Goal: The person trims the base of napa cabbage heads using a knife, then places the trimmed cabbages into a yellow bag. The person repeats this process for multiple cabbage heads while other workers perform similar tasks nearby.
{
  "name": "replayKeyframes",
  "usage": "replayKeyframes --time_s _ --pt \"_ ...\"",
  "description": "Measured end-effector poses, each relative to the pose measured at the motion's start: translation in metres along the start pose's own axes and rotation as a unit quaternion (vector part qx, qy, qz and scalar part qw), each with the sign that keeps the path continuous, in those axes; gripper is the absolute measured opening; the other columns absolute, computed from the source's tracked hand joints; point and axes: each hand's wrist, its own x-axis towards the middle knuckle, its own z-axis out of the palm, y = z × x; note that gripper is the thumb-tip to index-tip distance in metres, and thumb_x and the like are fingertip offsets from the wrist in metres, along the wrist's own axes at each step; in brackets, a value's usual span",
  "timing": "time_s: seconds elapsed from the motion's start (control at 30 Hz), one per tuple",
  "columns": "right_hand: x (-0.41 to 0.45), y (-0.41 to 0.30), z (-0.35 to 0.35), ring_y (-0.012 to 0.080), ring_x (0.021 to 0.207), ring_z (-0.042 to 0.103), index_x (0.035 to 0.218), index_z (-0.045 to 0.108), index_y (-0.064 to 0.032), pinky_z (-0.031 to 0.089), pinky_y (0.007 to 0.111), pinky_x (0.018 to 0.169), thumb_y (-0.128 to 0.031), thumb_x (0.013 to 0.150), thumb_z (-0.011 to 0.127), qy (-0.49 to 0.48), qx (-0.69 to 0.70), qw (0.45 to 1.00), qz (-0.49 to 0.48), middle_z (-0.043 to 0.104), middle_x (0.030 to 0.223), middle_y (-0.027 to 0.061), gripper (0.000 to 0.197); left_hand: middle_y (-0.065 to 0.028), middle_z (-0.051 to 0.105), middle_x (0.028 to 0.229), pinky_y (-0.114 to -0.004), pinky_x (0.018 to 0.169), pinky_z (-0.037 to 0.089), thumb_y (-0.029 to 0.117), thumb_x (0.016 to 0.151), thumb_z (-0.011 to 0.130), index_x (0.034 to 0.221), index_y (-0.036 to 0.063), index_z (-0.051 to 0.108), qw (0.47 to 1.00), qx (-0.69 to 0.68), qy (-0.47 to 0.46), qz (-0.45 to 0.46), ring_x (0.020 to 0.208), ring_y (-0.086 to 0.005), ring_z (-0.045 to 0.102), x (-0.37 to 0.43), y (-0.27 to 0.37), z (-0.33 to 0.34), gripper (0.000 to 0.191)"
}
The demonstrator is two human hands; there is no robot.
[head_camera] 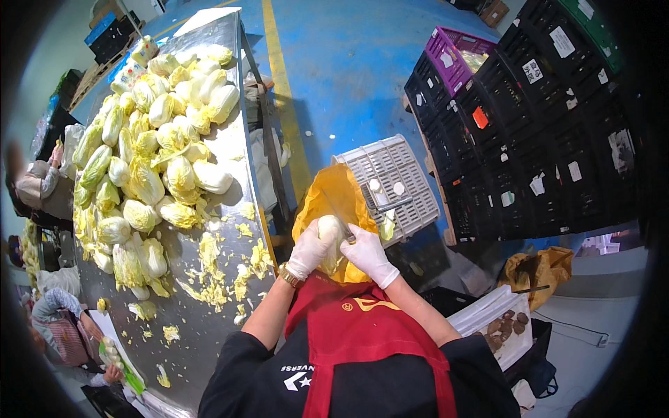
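My gloved left hand (308,253) holds a napa cabbage (330,235) upright, its white base facing up. Against the cabbage's right side, my gloved right hand (368,253) grips what looks like a knife (346,230); fingers hide most of it. An open yellow bag (334,188) spreads beneath and beyond both hands. Just past the bag is a white plastic crate (418,172), with cut white stem pieces (399,188), a leaf scrap (387,225) and a metal bar (394,204) on it.
To my left, a metal table (193,334) bears a heap of napa cabbages (146,180) and loose leaf scraps (209,271). Stacked black crates (522,141) and a purple crate (460,57) stand right. A white box (502,324) holds brown roundish items. People work across the table.
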Motion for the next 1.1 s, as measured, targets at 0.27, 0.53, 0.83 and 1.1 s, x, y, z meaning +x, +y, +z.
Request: replayKeyframes --time_s 0.27,0.53,0.83,1.1 --pt "0.004 0.005 0.007 0.0392 0.085 0.062 0.103 0.062 0.0016 0.051 0.042 0.075 -0.022 0.079 0.059 -0.006 -0.059 0.998 0.003 0.064 0.09 0.0241 0.034 -0.0219 0.062 0.102 -0.038 0.084 0.048 0.04 0.078 0.067 0.114 -0.0001 0.053 0.992 0.112 0.003 -0.059 0.098 -0.0307 0.062 -0.007 0.023 -0.004 0.056" --pt "0.022 0.024 -0.012 0.0348 0.08 0.065 0.09 0.064 -0.0039 0.052 0.041 0.071 -0.024 0.087 0.057 0.028 -0.098 0.995 0.014 0.067 0.085 0.0178 0.022 -0.0039 0.061 0.098 -0.029 0.078 0.049 0.041 0.083 0.066 0.107 0.0038 0.057 0.947 -0.312 -0.07 -0.037 0.089 -0.0132 0.059 -0.015 0.017 -0.052 0.046" --pt "0.01 -0.044 -0.035 0.0192 0.079 0.066 0.108 0.064 -0.0031 0.05 0.03 0.073 -0.036 0.082 0.07 -0.069 0.065 0.995 0.031 0.068 0.085 0.0104 0.042 -0.0047 0.061 0.094 -0.028 0.074 0.048 0.071 0.085 0.037 0.117 0.0046 0.055 0.899 -0.42 -0.099 -0.074 0.082 -0.0152 0.058 -0.018 0.009 -0.013 0.076" --pt "0.009 -0.027 -0.03 0.0104 0.063 0.054 0.098 0.059 0.0009 0.048 0.026 0.061 -0.029 0.08 0.073 -0.174 0.267 0.927 0.2 0.059 0.073 0.0002 0.037 -0.0038 0.055 0.107 -0.027 0.081 0.045 0.05 0.096 0.041 0.13 0.0047 0.042 0.968 -0.225 -0.087 0.064 0.091 -0.0115 0.052 -0.022 -0.013 0.004 0.056"
